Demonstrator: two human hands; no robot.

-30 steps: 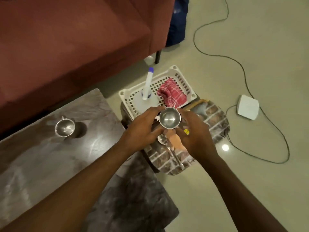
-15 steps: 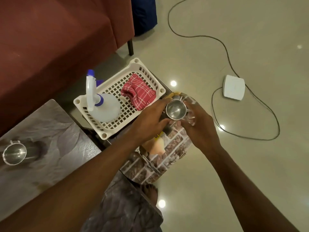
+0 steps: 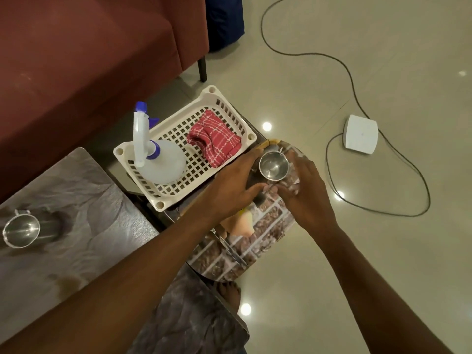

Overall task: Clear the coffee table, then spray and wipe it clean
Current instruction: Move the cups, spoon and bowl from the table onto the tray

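Steel cup clamped between fingers of left hand and right hand, lowered onto patterned tray; second cup left on tabletop.

The steel cup between the hands is looking like polished metal — bright and mirror-smooth inside. A second steel cup on the coffee table is gleaming the same way. The tabletop is showing a glossy, marble-veined finish. The basket is appearing as matt cream plastic, perforated; the spray bottle as translucent plastic with a blue collar. The red checked cloth is looking soft and woven. The tray is carrying a shiny printed brick pattern — the floor is reflecting lights, glossy.
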